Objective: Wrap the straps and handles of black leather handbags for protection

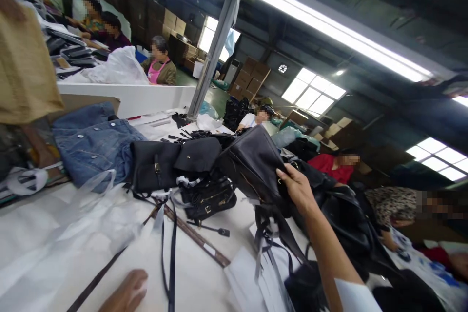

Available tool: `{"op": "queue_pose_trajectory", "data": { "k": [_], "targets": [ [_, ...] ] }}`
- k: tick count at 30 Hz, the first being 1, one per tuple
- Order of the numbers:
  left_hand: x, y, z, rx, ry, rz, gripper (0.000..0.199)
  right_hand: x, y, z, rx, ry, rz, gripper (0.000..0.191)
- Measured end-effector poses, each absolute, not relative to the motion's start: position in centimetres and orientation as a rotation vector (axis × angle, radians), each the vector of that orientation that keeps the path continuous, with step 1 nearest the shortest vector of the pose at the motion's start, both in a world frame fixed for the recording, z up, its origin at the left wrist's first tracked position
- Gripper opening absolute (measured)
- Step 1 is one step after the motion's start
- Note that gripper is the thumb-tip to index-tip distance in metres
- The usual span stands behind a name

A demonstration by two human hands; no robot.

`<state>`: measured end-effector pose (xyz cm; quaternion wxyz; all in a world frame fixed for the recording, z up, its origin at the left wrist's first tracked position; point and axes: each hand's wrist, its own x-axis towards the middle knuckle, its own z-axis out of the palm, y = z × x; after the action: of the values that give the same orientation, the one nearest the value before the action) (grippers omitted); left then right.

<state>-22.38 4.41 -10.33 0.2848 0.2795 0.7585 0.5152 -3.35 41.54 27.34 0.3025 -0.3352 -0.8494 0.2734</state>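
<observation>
My right hand (pixel 298 187) is closed on the edge of a black leather bag (pixel 256 156), which is tilted up off the table with its straps hanging down. Low in the view, my left hand (pixel 127 292) is blurred above the white tabletop, its fingers curled in. Whatever it may hold is hidden. Left of the held bag lie a black flap bag with a buckle (pixel 155 165), another dark flap bag (pixel 199 155) and a small black bag with gold zips (pixel 210 200). A long dark strap (pixel 106 268) stretches across the table near my left hand.
A folded denim item (pixel 95 141) and clear plastic (pixel 73 234) are on the left. White paper sheets (pixel 244 273) lie in front, with more black bags (pixel 347 224) at the right. A slanted metal post (pixel 215 44) rises behind the table. Several people sit around.
</observation>
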Motion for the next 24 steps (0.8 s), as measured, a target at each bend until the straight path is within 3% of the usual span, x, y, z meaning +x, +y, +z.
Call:
{"op": "queue_pose_trajectory", "data": {
  "k": [1, 4, 7, 9, 11, 16, 20, 24],
  "targets": [
    [-23.3, 4.3, -7.8, 0.704, 1.975, 1.432, 0.047, -3.1, 39.8, 28.5, -0.866, -2.276, 0.87, 0.037],
    [-25.7, 3.1, 1.5, 0.878, 1.905, 1.653, 0.094, -3.0, 35.0, 30.0, -0.805, -2.416, 1.351, 0.039],
    [-26.2, 0.2, 8.2, 1.119, 1.831, 1.553, 0.11, -5.1, 30.3, 27.4, -0.635, -2.737, 1.721, 0.035],
    [-25.0, -2.5, 9.1, 1.087, 1.68, 1.556, 0.123, -7.8, 26.9, 23.6, -0.436, -3.076, 1.737, 0.026],
    [-22.9, -5.7, 7.0, 0.785, 1.564, 1.519, 0.128, -10.9, 23.4, 19.2, -0.344, -3.449, 1.328, 0.015],
    [-19.4, -15.0, -1.6, -0.4, 1.361, 1.091, 0.111, -13.5, 17.1, 12.3, -0.524, -3.268, 0.948, 0.018],
    [-21.1, -17.1, -3.6, -0.308, 1.522, 1.284, 0.088, -6.9, 15.2, 9.4, -0.825, -2.843, 0.794, 0.025],
    [-24.0, -13.0, -2.6, 0.181, 1.904, 1.182, 0.073, 1.9, 11.2, 2.8, -1.543, -2.257, 0.702, 0.029]
  ]
}}
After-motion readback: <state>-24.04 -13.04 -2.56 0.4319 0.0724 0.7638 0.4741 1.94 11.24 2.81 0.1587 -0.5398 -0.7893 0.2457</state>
